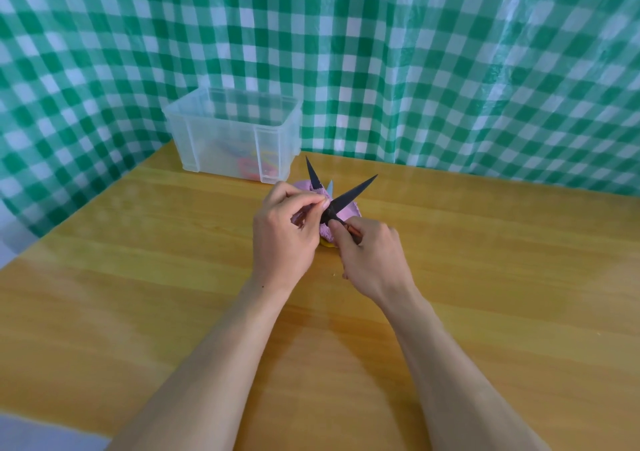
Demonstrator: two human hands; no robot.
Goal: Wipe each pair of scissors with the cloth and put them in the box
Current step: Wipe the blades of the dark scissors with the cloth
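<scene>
Together, left hand [287, 232] and right hand [372, 258] pinch black scissors [353, 191], blades splayed over cloth [349, 211].

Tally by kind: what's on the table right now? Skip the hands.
Black-bladed scissors, open: 1
Pale blue blade tip behind the cloth, rest hidden: 1
Purple cloth: 1
Clear box: 1
Total: 4
The coloured items inside the box are too blurred to count.
</scene>
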